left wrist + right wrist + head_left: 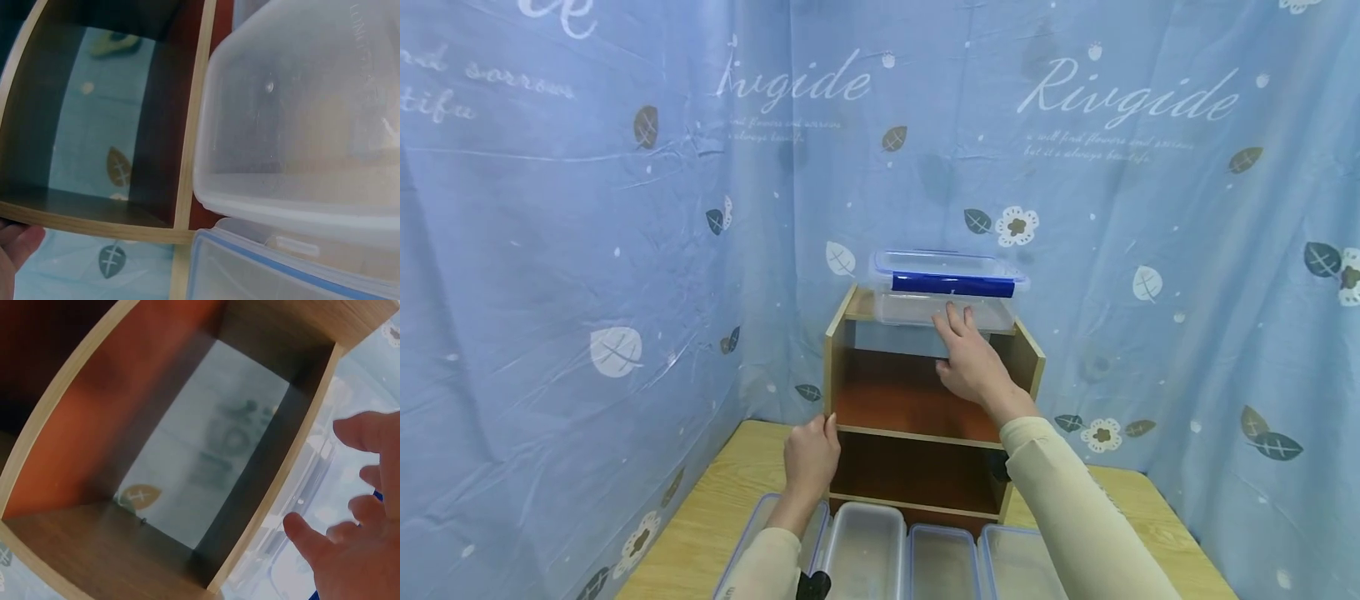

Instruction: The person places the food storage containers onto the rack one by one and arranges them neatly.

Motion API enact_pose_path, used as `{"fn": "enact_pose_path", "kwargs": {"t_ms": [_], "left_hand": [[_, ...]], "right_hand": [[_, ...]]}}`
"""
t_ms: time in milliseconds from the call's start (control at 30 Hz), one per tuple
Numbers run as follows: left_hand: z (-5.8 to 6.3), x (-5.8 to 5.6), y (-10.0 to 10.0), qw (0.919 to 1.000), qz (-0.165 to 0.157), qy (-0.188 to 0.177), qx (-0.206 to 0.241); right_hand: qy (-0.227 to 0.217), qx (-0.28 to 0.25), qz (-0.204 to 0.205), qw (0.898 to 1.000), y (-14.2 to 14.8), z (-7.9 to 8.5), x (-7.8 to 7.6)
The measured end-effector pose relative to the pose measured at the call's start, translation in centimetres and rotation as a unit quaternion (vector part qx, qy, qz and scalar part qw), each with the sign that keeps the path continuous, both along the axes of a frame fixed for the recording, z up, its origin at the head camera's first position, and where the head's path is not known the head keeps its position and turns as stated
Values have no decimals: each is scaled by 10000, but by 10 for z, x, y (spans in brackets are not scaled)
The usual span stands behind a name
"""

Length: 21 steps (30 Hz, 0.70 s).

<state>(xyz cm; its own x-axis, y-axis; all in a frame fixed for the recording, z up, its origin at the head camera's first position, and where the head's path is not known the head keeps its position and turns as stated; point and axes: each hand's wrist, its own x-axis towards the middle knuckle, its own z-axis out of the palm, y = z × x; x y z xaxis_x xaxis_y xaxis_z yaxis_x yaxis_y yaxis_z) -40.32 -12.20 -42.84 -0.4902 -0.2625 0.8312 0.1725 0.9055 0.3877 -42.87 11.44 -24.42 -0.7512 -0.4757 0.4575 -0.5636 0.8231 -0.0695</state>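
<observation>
A small wooden shelf unit point(895, 404) stands on the table with open compartments. My left hand point(811, 454) grips the front edge of its left side panel; in the left wrist view the thumb point(26, 247) lies against that wooden edge. On top of the unit sits a clear plastic food container point(951, 285) with a dark blue clip along its front. My right hand point(973, 358) reaches up to it with fingers spread, fingertips right at its front wall. From the right wrist view, the fingers point(306, 537) overlap the container point(306, 478) beside the top board.
Several clear containers stand in a row before the unit, among them a white-rimmed one point(865, 550) and blue-rimmed ones point(943, 558). Beneath is a light wooden table point(715, 508). A blue patterned curtain point(1120, 250) hangs behind and at the sides.
</observation>
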Motion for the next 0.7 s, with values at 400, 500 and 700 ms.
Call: {"fn": "enact_pose_path", "kwargs": {"t_ms": [400,500,700], "left_hand": [[-3,-1,-2,10000,71,22,33],[-3,1,-2,9999,100,55,33],[-2,-2,0,9997,21,235,12]], "right_hand": [[-1204,285,274,9919,-20,10,-10],[-1520,338,426,9869,-27,10,-12],[-1850,541,643,9791,-46,4,-9]]}}
